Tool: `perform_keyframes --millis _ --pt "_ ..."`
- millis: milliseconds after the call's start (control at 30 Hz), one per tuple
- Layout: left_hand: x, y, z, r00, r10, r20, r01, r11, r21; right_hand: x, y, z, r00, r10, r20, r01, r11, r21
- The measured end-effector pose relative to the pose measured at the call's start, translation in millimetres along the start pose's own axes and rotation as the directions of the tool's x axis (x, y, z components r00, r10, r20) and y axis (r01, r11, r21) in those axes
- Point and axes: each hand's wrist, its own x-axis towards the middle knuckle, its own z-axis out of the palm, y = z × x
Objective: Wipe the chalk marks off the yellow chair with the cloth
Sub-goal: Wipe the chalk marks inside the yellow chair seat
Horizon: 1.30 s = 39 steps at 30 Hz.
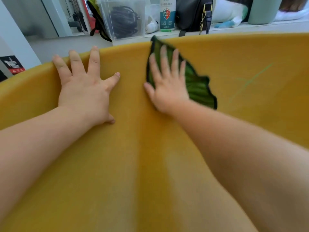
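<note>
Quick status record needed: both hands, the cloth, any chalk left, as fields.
left hand: flat and spread on the yellow chair, fingertips over its top edge
right hand: open palm pressing the green cloth against the chair back
chalk marks: faint greenish lines remain, right of the cloth, uncovered
image: right hand and cloth motion-blurred

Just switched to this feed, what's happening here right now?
A person is wiping down a yellow chair. The right hand presses a green cloth flat against the chair's backrest, fingers spread; the blur suggests it is mid-stroke. The left hand lies open on the backrest near its top edge, apparently bracing it. Greenish chalk marks are visible on the fabric to the right of the cloth, so the job is not finished. A shelf behind holds a black bag and a bottle.
</note>
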Motion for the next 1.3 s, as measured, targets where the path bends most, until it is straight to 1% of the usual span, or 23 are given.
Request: perform_keyframes --millis 67,133,200,267,300,333,367,400,433,467,533,600,700,733,800,867,933,1000,1067,1133,1167,1233,1300 --pt "-0.1 -0.7 1.3 1.0 0.003 -0.005 -0.003 1.0 0.0 -48.0 -28.0 27.6 0.99 -0.073 0.124 0.069 0.997 0.04" --pt "-0.5 -2.0 3.3 1.0 0.005 -0.01 -0.005 1.0 0.002 -99.9 -37.2 42.0 0.947 -0.185 0.264 0.157 0.98 0.123" --pt "-0.4 -2.2 3.6 1.0 0.003 -0.022 -0.003 1.0 0.009 -138.8 -22.7 42.9 0.862 -0.334 0.38 0.284 0.941 0.184" --pt "-0.1 -1.9 3.8 0.999 0.006 -0.043 -0.006 1.0 0.017 -155.4 17.6 35.3 0.785 -0.407 0.468 0.394 0.91 0.129" --pt "-0.2 -1.5 3.7 0.999 0.008 -0.054 -0.007 1.0 0.018 -156.2 46.4 29.8 0.783 -0.374 0.497 0.409 0.912 0.043" --pt "-0.9 -1.4 3.9 0.998 0.006 -0.062 -0.005 1.0 0.022 -153.7 80.6 22.4 0.812 -0.285 0.509 0.368 0.927 -0.067" --pt "-1.8 -1.5 4.6 0.998 0.002 -0.066 0.0 1.0 0.028 -150.0 117.5 11.6 0.855 -0.142 0.499 0.266 0.946 -0.186" --pt "-2.2 -2.2 5.8 0.998 -0.002 -0.067 0.004 0.999 0.033 -147.4 154.2 -1.5 0.885 0.039 0.464 0.113 0.949 -0.294" --pt "-2.2 -3.0 6.7 0.998 -0.003 -0.069 0.005 0.999 0.033 -146.9 186.1 -15.7 0.882 0.216 0.418 -0.049 0.926 -0.376" --pt "-1.8 -3.3 6.7 0.998 0.001 -0.069 0.001 1.0 0.031 -149.8 209.3 -28.3 0.849 0.348 0.397 -0.166 0.89 -0.424" --pt "-2.1 -4.3 5.4 0.999 0.005 -0.053 -0.004 1.0 0.014 -163.2 223.2 -34.5 0.79 0.451 0.415 -0.266 0.863 -0.43" --pt "-2.3 -2.6 2.9 1.0 -0.023 -0.02 0.023 1.0 -0.016 -183.4 200.5 -19.7 0.773 0.452 0.446 -0.309 0.882 -0.357" --pt "-9.4 23.9 -6.5 0.999 -0.014 0.033 0.016 0.998 -0.054 -208.3 144.0 -1.1 0.774 0.343 0.532 -0.282 0.939 -0.196" --pt "-15.6 39.8 -8.4 0.998 0.039 0.05 -0.035 0.996 -0.076 -215.3 123.6 0.2 0.772 0.265 0.578 -0.232 0.964 -0.132" --pt "-32.3 78.4 -9.4 0.985 0.157 0.072 -0.143 0.975 -0.172 -233.0 83.1 -2.9 0.754 0.038 0.655 -0.057 0.998 0.007" --pt "-46.7 115.7 -6.6 0.966 0.241 0.092 -0.213 0.946 -0.243 -250.2 57.2 -10.8 0.701 -0.182 0.689 0.112 0.983 0.146" --pt "-53.6 143.9 0.9 0.952 0.284 0.118 -0.247 0.935 -0.254 -254.6 65.9 -16.4 0.667 -0.269 0.695 0.178 0.963 0.202" --pt "-56.6 160.3 10.7 0.946 0.292 0.138 -0.249 0.932 -0.264 -245.3 107.7 -17.4 0.697 -0.214 0.684 0.201 0.974 0.099" --pt "-60.1 168.9 24.6 0.951 0.288 0.116 -0.243 0.922 -0.301 -229.5 172.1 -22.8 0.773 -0.029 0.633 0.146 0.98 -0.133" --pt "-64.7 173.3 38.8 0.959 0.277 0.065 -0.237 0.906 -0.352 -213.7 240.7 -35.6 0.845 0.139 0.516 0.084 0.919 -0.385" --pt "-66.9 175.0 44.1 0.963 0.267 0.036 -0.235 0.897 -0.374 -204.8 268.2 -43.8 0.886 0.171 0.431 0.056 0.883 -0.466" --pt "-69.5 178.9 50.6 0.967 0.255 -0.021 -0.242 0.887 -0.392 -181.9 298.3 -56.0 0.943 0.193 0.272 -0.014 0.838 -0.546" --pt "-68.5 181.7 54.8 0.964 0.258 -0.063 -0.262 0.887 -0.379 -152.0 297.5 -53.3 0.958 0.245 0.146 -0.13 0.831 -0.54"
